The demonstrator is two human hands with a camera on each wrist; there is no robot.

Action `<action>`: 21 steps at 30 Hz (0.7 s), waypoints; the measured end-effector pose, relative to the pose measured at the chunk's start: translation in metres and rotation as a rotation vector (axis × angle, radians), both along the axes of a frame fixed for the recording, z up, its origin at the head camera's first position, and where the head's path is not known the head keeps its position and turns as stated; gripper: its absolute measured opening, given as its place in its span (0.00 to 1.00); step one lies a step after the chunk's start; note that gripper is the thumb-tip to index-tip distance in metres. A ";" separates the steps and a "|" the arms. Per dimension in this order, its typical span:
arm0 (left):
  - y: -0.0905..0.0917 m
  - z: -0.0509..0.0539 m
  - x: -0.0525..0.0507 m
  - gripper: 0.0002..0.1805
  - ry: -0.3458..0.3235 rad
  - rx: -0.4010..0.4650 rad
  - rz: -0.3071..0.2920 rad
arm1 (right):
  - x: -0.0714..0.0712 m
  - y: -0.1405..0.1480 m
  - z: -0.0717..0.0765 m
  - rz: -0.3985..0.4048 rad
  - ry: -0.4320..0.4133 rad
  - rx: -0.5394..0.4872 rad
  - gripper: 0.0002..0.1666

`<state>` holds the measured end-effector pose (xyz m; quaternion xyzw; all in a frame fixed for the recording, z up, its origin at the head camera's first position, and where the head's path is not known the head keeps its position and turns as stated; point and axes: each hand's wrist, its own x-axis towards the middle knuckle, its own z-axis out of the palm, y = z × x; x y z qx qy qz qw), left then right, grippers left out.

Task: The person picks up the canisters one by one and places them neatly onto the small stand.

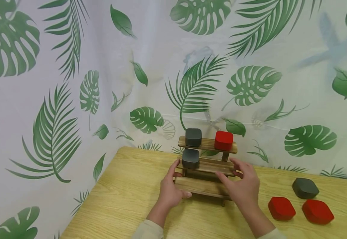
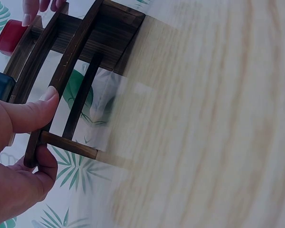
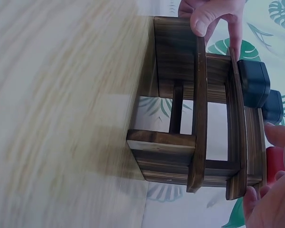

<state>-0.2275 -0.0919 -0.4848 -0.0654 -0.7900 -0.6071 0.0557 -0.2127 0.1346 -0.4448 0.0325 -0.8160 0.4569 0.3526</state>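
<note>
A three-tier wooden display stand stands on the table between both hands. My left hand grips its left end; in the left wrist view the thumb lies on the front of the lowest board, with fingers curled behind. At the right end, my right hand holds the middle board between thumb and fingers. A dark grey rounded block and a red rounded block sit on the top tier. Another dark grey block rests at the left of the middle tier. The lowest tier carries no block.
Right of the stand, a dark grey block and two red blocks, one nearer and one farther right, lie on the wood-grain table. Behind hangs a white leaf-print cloth, which also covers the left side.
</note>
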 end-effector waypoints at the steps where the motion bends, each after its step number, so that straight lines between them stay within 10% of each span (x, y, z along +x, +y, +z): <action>1: 0.000 0.000 0.000 0.68 -0.001 -0.001 -0.001 | 0.000 0.001 0.000 0.001 0.001 -0.002 0.34; 21: 0.000 -0.001 -0.002 0.68 -0.010 0.010 -0.001 | 0.014 0.019 -0.009 -0.089 -0.076 0.022 0.33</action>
